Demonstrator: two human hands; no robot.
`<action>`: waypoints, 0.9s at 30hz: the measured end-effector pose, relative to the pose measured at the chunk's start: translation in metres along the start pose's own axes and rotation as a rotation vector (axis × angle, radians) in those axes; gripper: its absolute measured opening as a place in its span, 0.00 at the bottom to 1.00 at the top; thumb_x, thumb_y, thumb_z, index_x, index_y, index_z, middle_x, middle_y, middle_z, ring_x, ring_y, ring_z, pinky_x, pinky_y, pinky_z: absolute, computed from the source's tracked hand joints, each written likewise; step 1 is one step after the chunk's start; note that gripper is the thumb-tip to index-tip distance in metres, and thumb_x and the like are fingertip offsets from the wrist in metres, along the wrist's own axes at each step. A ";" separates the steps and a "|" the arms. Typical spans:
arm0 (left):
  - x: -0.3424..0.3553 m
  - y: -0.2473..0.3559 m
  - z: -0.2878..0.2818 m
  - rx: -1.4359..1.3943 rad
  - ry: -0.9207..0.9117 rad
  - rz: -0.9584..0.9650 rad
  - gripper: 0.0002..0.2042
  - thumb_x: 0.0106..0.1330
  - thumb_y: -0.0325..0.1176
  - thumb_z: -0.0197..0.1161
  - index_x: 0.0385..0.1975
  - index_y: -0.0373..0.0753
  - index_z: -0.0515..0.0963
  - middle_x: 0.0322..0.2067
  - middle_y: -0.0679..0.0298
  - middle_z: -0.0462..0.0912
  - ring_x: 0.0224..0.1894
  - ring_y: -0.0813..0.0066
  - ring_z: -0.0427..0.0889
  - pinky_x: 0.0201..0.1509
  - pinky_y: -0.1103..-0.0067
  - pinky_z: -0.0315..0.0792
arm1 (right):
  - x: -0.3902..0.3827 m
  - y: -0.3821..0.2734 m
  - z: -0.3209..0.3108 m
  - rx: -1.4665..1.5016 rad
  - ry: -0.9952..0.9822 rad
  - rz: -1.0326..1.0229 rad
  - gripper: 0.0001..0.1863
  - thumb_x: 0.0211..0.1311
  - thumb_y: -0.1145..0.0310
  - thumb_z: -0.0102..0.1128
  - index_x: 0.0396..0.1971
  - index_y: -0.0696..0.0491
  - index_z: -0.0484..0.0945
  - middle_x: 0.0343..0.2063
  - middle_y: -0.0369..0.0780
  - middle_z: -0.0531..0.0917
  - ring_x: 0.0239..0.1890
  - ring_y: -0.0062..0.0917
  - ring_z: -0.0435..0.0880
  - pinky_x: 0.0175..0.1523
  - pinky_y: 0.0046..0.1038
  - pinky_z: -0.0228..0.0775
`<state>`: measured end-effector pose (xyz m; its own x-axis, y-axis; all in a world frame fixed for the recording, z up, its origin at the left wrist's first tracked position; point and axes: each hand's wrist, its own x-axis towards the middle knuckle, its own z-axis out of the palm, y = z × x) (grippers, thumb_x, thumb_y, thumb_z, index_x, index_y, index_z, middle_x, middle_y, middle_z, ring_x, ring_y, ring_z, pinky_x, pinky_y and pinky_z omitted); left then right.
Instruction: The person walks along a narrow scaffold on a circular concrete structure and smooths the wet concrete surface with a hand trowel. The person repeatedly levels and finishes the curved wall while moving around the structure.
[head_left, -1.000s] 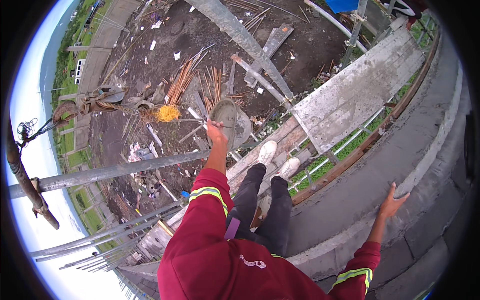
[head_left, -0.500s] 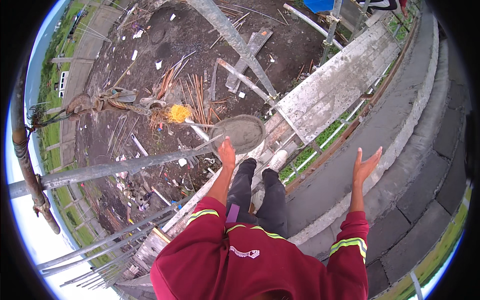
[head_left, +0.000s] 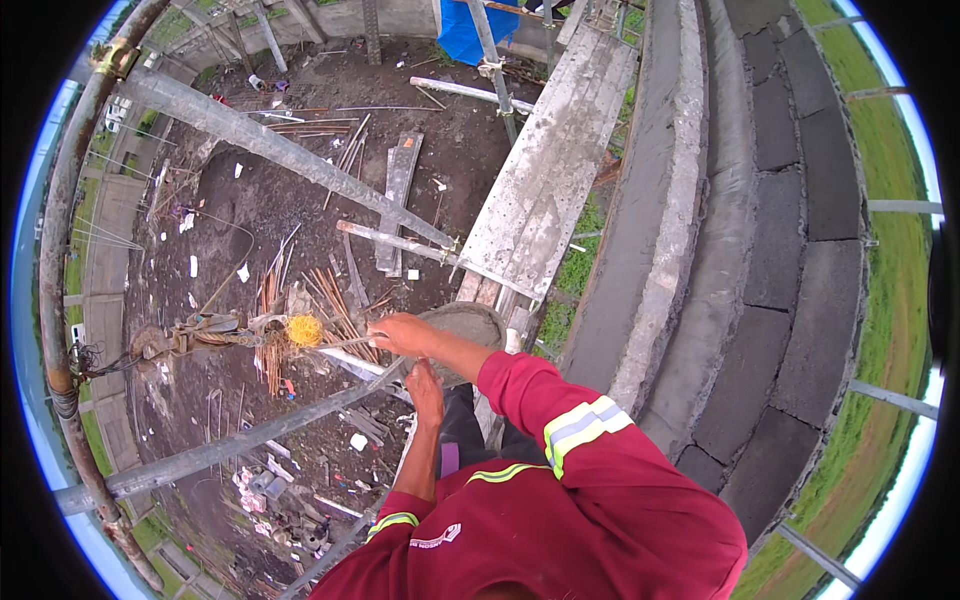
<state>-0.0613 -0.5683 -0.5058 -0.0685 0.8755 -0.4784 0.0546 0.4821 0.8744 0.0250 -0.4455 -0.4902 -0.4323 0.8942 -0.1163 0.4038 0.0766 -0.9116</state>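
Note:
A round bucket [head_left: 478, 322] of wet grey mortar stands at the scaffold's edge, just ahead of my legs. My left hand [head_left: 425, 393] is closed at its near left side, by the rim; the exact grip is hidden. Crossing over the bucket, my right hand [head_left: 398, 334] has its fingers closed on the bucket's thin handle at the left. Beyond those fingers lies a yellow tangle of cord [head_left: 304, 331], tied into a worn rope [head_left: 215, 330] that runs left to an upright pole.
A galvanized pipe [head_left: 230, 450] slants past my left hand. Mortar-stained planks [head_left: 550, 160] lie ahead, alongside a wall with a smooth grey mortar top [head_left: 640, 180] and block courses [head_left: 780, 320] at right. Far below at left is dirt ground with scattered boards and debris.
My right hand has swung from open over the wall at right across to the bucket's handle. My left hand stays at the bucket, now with its fingers closed. The view has turned right.

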 end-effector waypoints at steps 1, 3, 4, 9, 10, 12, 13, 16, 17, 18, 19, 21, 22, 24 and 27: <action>-0.004 0.004 -0.001 -0.010 0.012 -0.003 0.22 0.77 0.48 0.47 0.21 0.41 0.66 0.18 0.72 0.63 0.22 0.82 0.62 0.27 0.78 0.62 | -0.003 0.001 0.001 -0.029 0.032 0.001 0.16 0.66 0.58 0.55 0.45 0.54 0.81 0.45 0.47 0.83 0.50 0.46 0.80 0.55 0.44 0.71; -0.009 0.012 -0.004 -0.004 0.045 -0.021 0.23 0.77 0.50 0.47 0.20 0.42 0.65 0.18 0.71 0.62 0.22 0.81 0.62 0.29 0.77 0.64 | -0.009 0.004 -0.001 -0.045 0.130 -0.056 0.16 0.65 0.59 0.56 0.45 0.54 0.81 0.45 0.46 0.83 0.50 0.45 0.80 0.55 0.44 0.72; -0.011 0.016 -0.007 -0.020 0.070 -0.011 0.23 0.77 0.50 0.47 0.20 0.42 0.65 0.18 0.71 0.62 0.22 0.81 0.62 0.29 0.77 0.64 | -0.010 0.006 -0.004 -0.064 0.159 -0.061 0.16 0.65 0.60 0.57 0.45 0.53 0.81 0.45 0.46 0.83 0.50 0.45 0.80 0.55 0.43 0.72; -0.019 0.031 -0.026 -0.143 0.172 -0.019 0.22 0.76 0.50 0.48 0.21 0.45 0.63 0.18 0.72 0.60 0.21 0.79 0.63 0.28 0.77 0.64 | -0.006 0.015 -0.053 -0.174 0.104 -0.072 0.17 0.67 0.58 0.55 0.47 0.53 0.81 0.48 0.45 0.82 0.53 0.43 0.79 0.59 0.41 0.70; -0.022 0.033 -0.032 -0.186 0.198 -0.038 0.21 0.76 0.50 0.48 0.21 0.45 0.63 0.18 0.72 0.60 0.21 0.79 0.63 0.28 0.77 0.65 | -0.005 0.016 -0.067 -0.185 0.066 -0.048 0.17 0.68 0.58 0.54 0.49 0.52 0.81 0.49 0.45 0.82 0.55 0.42 0.78 0.61 0.40 0.69; -0.024 0.036 -0.041 -0.122 0.253 0.003 0.21 0.76 0.49 0.48 0.20 0.46 0.62 0.18 0.71 0.60 0.21 0.78 0.63 0.28 0.77 0.65 | -0.001 0.012 -0.085 -0.243 0.139 -0.032 0.16 0.68 0.59 0.54 0.49 0.51 0.81 0.48 0.43 0.82 0.59 0.38 0.75 0.64 0.42 0.64; -0.022 0.037 -0.044 -0.139 0.269 -0.005 0.21 0.76 0.48 0.48 0.20 0.46 0.62 0.17 0.71 0.59 0.20 0.78 0.62 0.28 0.76 0.65 | -0.001 0.011 -0.094 -0.259 0.155 -0.038 0.17 0.67 0.59 0.56 0.51 0.50 0.80 0.48 0.43 0.81 0.59 0.38 0.74 0.64 0.42 0.62; -0.015 0.036 -0.053 -0.147 0.314 -0.008 0.21 0.76 0.48 0.47 0.20 0.46 0.61 0.17 0.72 0.58 0.20 0.78 0.60 0.27 0.77 0.64 | -0.022 0.019 -0.124 -0.311 0.433 0.028 0.20 0.64 0.60 0.60 0.55 0.48 0.76 0.50 0.44 0.77 0.59 0.39 0.71 0.65 0.41 0.59; -0.013 0.035 -0.059 -0.121 0.322 -0.009 0.21 0.76 0.48 0.47 0.20 0.46 0.61 0.17 0.72 0.57 0.20 0.79 0.60 0.27 0.77 0.64 | -0.038 0.026 -0.134 -0.305 0.593 0.010 0.22 0.63 0.60 0.62 0.57 0.47 0.75 0.51 0.44 0.76 0.59 0.39 0.71 0.65 0.41 0.59; -0.009 0.034 -0.062 -0.120 0.335 -0.022 0.21 0.76 0.47 0.47 0.20 0.46 0.61 0.17 0.72 0.57 0.20 0.79 0.60 0.26 0.77 0.64 | -0.062 0.038 -0.151 -0.284 0.748 0.032 0.26 0.61 0.60 0.65 0.59 0.49 0.72 0.53 0.45 0.74 0.60 0.40 0.70 0.65 0.41 0.59; -0.006 0.032 -0.067 -0.087 0.313 -0.009 0.21 0.76 0.48 0.47 0.20 0.46 0.60 0.17 0.72 0.57 0.19 0.80 0.60 0.26 0.78 0.63 | -0.095 0.053 -0.168 -0.321 0.936 0.067 0.27 0.60 0.59 0.65 0.59 0.51 0.72 0.55 0.45 0.73 0.61 0.40 0.68 0.65 0.42 0.58; 0.000 0.028 -0.076 -0.086 0.316 -0.051 0.20 0.76 0.48 0.47 0.20 0.46 0.60 0.17 0.73 0.56 0.19 0.80 0.59 0.25 0.78 0.62 | -0.179 0.082 -0.196 -0.481 1.315 0.406 0.29 0.58 0.59 0.66 0.60 0.51 0.71 0.57 0.46 0.72 0.63 0.42 0.67 0.66 0.44 0.56; 0.003 0.026 -0.079 -0.040 0.291 -0.025 0.21 0.76 0.48 0.47 0.20 0.47 0.60 0.17 0.73 0.56 0.19 0.81 0.59 0.25 0.78 0.62 | -0.222 0.094 -0.205 -0.578 1.445 0.663 0.31 0.60 0.58 0.65 0.61 0.52 0.69 0.59 0.47 0.70 0.64 0.41 0.65 0.67 0.47 0.54; 0.009 0.023 -0.082 -0.018 0.263 -0.043 0.21 0.76 0.48 0.47 0.19 0.47 0.60 0.17 0.74 0.57 0.19 0.81 0.59 0.25 0.78 0.62 | -0.299 0.115 -0.212 -0.754 1.459 1.154 0.47 0.56 0.44 0.67 0.69 0.55 0.58 0.64 0.53 0.64 0.69 0.45 0.60 0.70 0.50 0.52; 0.017 0.022 -0.075 0.092 0.233 -0.075 0.21 0.76 0.48 0.48 0.18 0.48 0.61 0.16 0.74 0.57 0.18 0.81 0.58 0.25 0.78 0.62 | -0.365 0.133 -0.191 -0.270 1.262 1.273 0.56 0.51 0.38 0.68 0.73 0.51 0.51 0.66 0.54 0.61 0.69 0.48 0.59 0.68 0.50 0.57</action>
<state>-0.1362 -0.5451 -0.4888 -0.3026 0.8108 -0.5010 0.1307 0.5560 0.8208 0.3903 -0.6778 -0.4940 0.9645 0.2083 -0.1621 0.1244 -0.9004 -0.4168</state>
